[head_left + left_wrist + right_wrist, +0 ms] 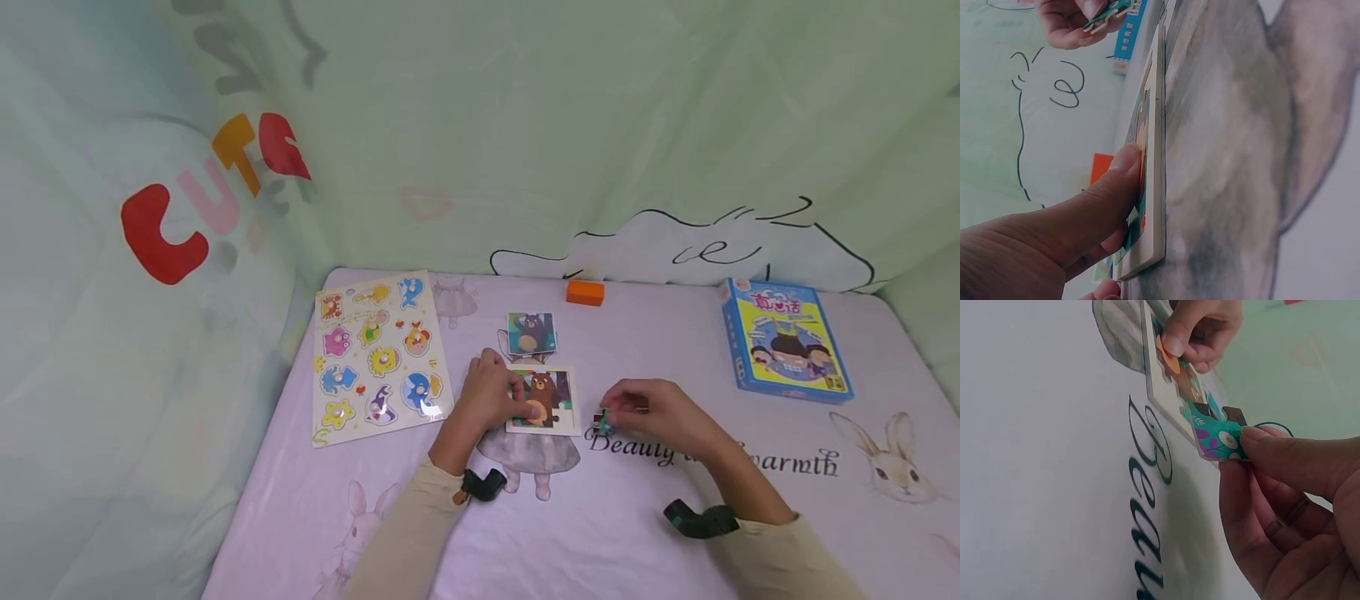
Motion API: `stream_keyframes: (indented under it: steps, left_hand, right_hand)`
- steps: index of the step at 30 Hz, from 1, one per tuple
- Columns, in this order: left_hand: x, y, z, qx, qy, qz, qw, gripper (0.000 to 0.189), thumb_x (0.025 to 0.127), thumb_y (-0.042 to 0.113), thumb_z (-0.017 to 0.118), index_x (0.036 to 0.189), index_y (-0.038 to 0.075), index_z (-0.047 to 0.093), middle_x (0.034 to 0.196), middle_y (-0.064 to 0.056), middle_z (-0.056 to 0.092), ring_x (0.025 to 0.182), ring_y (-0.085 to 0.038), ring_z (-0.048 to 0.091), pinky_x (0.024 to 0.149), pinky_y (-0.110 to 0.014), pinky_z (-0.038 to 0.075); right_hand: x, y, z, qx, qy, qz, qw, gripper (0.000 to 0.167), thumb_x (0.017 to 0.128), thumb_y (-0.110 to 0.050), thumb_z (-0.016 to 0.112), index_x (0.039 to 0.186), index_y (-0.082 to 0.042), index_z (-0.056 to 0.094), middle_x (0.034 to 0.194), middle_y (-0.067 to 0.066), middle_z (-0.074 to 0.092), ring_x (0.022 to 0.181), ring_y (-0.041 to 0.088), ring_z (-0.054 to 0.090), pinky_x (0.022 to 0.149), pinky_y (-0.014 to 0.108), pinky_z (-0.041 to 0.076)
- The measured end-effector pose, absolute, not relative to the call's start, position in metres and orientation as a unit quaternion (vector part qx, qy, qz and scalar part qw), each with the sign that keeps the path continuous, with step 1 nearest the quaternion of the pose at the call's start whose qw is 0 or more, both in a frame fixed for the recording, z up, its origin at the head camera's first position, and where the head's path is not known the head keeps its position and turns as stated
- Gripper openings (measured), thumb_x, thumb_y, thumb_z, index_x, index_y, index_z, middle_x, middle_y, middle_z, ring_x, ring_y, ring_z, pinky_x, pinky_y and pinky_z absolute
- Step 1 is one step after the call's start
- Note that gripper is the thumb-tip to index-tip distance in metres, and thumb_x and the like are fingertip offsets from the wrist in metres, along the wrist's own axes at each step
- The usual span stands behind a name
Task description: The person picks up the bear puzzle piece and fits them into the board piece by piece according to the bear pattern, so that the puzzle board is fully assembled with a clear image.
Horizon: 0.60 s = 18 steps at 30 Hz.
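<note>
A small bear jigsaw puzzle [567, 422] lies in a pale frame, with a gap at its lower right corner. My left hand [491, 392] holds the puzzle at its left side, thumb on the bear's orange belly and fingers bent about the frame's edge. Just right of the frame, my right hand [660, 414] pinches a loose puzzle piece [1216, 434] between thumb and fingertips. That piece is teal with purple leaves, a pale flower and dark brown parts; it is held tilted above the cloth. Behind the frame lies a bear picture card [532, 333].
A wooden board of sea animals [352, 333] lies at the left. An orange block [585, 292] sits at the back, and a blue and yellow box [787, 340] at the right. Printed cloth covers the table; a green curtain [525, 125] hangs behind.
</note>
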<state>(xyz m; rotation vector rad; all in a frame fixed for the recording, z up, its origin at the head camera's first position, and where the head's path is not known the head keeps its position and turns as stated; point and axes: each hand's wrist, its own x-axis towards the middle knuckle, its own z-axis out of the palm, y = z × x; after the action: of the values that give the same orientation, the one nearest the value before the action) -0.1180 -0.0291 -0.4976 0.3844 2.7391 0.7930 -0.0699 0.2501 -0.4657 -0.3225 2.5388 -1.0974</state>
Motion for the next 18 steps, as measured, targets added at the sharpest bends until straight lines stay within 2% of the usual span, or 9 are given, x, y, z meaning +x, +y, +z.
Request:
stream_keyframes:
  steps: [7, 18]
  left_hand:
    - [-0.119, -0.029, -0.498, 0.132, 0.945, 0.27, 0.132, 0.036, 0.072, 0.047, 0.091, 0.058, 0.023, 0.067, 0.105, -0.005, 0.047, 0.096, -0.02, 0.041, 0.077, -0.03, 0.038]
    - [-0.119, -0.03, -0.498, 0.132, 0.943, 0.276, 0.13, 0.036, 0.071, 0.047, 0.092, 0.058, 0.023, 0.068, 0.105, -0.005, 0.048, 0.096, -0.02, 0.041, 0.077, -0.03, 0.038]
  right_hand:
    - [-0.075, 0.233, -0.467, -0.125, 0.9, -0.384, 0.165, 0.012, 0.092, -0.017, 0.076, 0.104, -0.017, 0.074, 0.091, -0.003, 0.068, 0.087, 0.017, 0.06, 0.081, 0.02, 0.054]
    - [-0.082, 0.211, -0.474, -0.107, 0.907, -0.379, 0.147, 0.011, 0.092, -0.015, 0.075, 0.103, -0.015, 0.074, 0.084, -0.002, 0.065, 0.081, 0.018, 0.058, 0.071, 0.022, 0.051]
